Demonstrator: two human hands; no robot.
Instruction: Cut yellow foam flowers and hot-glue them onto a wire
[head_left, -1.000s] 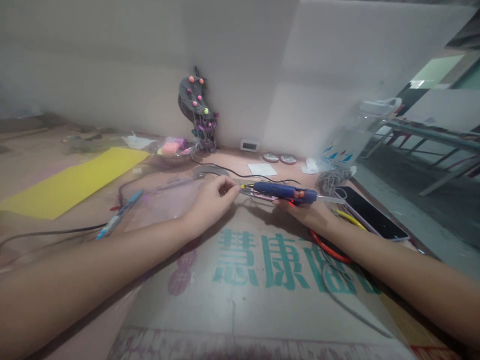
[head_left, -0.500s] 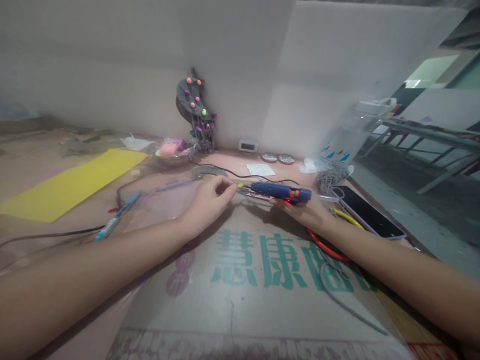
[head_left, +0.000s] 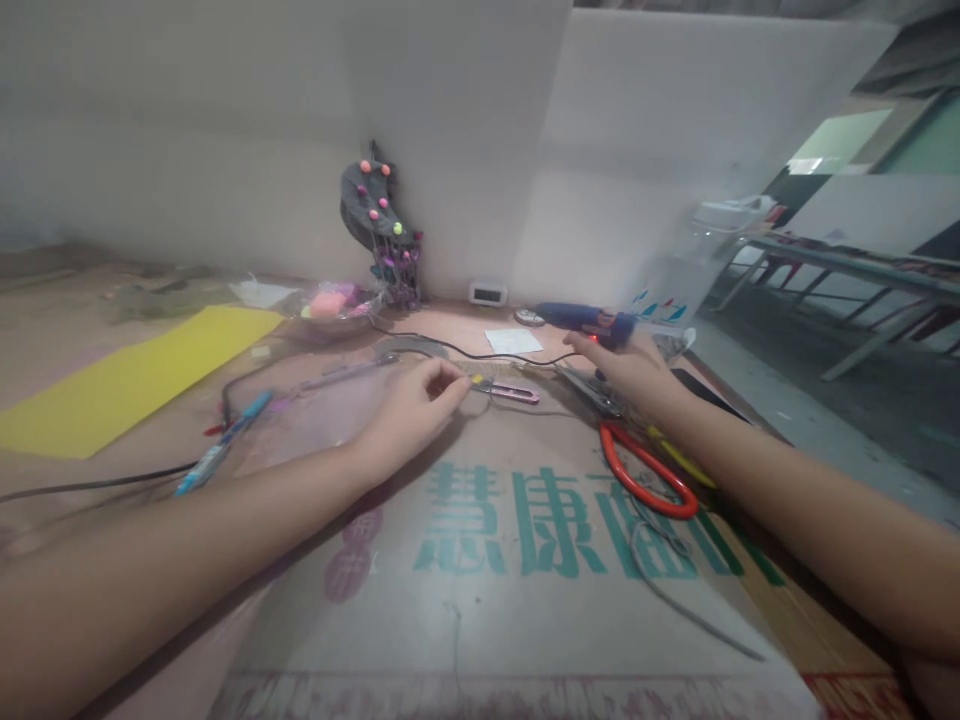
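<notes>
My left hand (head_left: 424, 395) hovers above the cardboard, thumb and forefinger pinched on a small yellow piece (head_left: 477, 379). Just right of those fingertips lies a pink utility knife (head_left: 517, 395), near a thin grey cord. Farther back on the right, my right hand (head_left: 630, 365) is wrapped around a blue hot glue gun (head_left: 574, 318), its nozzle pointing left and a red light glowing on it. Below my right wrist, scissors with red handles (head_left: 649, 480) rest on the cardboard (head_left: 480, 620); their blades partly show beside the hand.
A grey moon-shaped ornament with coloured balls (head_left: 379, 215) leans against the wall. Yellow paper (head_left: 142, 375) and a blue pen (head_left: 225, 445) lie left. A small white digital display (head_left: 487, 294), a white paper square (head_left: 514, 341) and a black cable are behind. A clear bottle (head_left: 675, 270) stands right.
My right hand has carried the glue gun away from the yellow piece, back and to the right, uncovering the utility knife and scissors. My left hand keeps its pinch.
</notes>
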